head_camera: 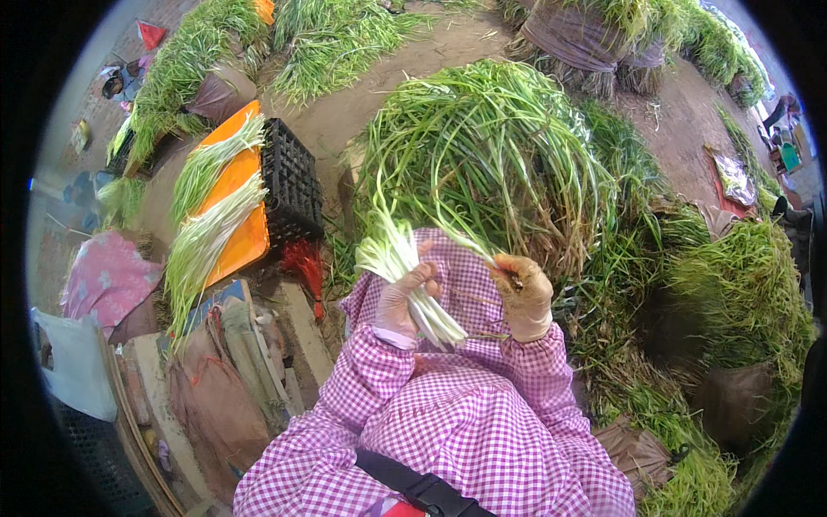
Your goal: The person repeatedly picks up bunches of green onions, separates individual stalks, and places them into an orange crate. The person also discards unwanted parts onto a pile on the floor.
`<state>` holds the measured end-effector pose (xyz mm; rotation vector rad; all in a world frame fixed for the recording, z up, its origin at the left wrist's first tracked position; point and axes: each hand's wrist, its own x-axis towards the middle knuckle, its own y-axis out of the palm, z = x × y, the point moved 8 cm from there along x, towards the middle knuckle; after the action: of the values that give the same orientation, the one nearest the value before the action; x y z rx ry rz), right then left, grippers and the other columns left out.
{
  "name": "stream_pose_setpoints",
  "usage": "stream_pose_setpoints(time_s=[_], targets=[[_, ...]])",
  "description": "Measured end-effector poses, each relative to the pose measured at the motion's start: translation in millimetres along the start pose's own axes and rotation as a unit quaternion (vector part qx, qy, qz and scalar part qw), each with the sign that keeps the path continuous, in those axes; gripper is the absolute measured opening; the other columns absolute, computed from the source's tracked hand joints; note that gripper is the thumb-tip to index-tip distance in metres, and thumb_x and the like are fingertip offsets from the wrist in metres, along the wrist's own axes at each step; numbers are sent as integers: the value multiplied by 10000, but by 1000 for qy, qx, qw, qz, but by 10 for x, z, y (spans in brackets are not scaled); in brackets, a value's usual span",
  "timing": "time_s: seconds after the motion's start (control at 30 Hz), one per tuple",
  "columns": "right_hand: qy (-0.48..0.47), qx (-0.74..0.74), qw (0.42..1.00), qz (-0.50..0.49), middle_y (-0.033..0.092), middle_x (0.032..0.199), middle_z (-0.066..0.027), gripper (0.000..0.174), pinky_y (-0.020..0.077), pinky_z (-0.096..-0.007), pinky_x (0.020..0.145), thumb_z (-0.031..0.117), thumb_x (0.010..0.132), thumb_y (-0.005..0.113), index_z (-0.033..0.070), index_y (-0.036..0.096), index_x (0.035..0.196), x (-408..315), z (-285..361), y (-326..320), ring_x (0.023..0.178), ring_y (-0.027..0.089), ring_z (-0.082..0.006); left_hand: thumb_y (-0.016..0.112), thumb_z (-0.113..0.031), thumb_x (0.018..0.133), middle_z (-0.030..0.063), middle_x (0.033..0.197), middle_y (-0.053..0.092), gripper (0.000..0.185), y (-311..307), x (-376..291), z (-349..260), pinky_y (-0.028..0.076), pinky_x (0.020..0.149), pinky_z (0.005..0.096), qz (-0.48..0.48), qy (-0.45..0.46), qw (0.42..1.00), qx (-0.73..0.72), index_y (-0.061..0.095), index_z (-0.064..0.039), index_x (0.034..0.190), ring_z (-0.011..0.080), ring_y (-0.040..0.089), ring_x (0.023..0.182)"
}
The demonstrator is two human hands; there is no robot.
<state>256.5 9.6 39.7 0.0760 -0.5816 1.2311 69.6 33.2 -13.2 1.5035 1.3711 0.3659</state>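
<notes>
My left hand [406, 298], in a thin pale glove, is closed around a bunch of peeled green stalks with white stems [434, 315], which look like garlic sprouts or scallions. Their white ends slant down to the right over my lap. My right hand [523, 294], gloved and soiled at the fingers, pinches a single long green stalk [462, 236] that arches up towards the heap. Just beyond both hands rises a large heap of unpeeled green stalks [478, 155]. Purple checked cloth [462, 258] covers my lap and sleeves.
At the left, an orange board [249, 239] on a black plastic crate [291, 187] bears two bundles of cleaned stalks [223, 216]. Red netting or ties [303, 265] hang beside it. More green heaps [743, 284] stand right and behind. A white plastic bag [74, 362] lies far left.
</notes>
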Motion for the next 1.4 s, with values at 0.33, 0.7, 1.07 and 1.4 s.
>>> stream_pose_setpoints(time_s=[0.33,0.7,1.07,1.4], targets=[[13,116,985,131,647,916,-95,271,517,-289,751,-106,725,675,5,598,960,-228,24,435,837,640,-190,663,5,797,109,846,627,235,-180,54,234,533,575,244,-86,-9,993,78,569,62,1005,171,610,633],[227,171,934,217,626,811,-74,143,490,-226,650,72,848,642,-29,634,949,-326,-479,566,722,595,-134,634,76,759,127,880,614,364,-119,24,164,550,579,257,-63,14,994,93,525,67,1106,188,619,679],[345,-393,852,-5,640,944,-122,230,502,-361,783,165,822,665,22,615,995,-422,-1500,-1692,861,614,-242,656,-1,797,42,851,576,589,-135,91,-322,576,670,303,18,66,997,-32,400,-12,1327,150,622,687],[-56,-236,963,114,531,1260,-130,526,391,-400,1015,121,713,737,82,535,1197,-5,-273,-399,1187,491,-285,655,43,771,63,836,580,552,35,55,-269,567,613,236,1,26,997,-67,412,37,1266,148,615,675]])
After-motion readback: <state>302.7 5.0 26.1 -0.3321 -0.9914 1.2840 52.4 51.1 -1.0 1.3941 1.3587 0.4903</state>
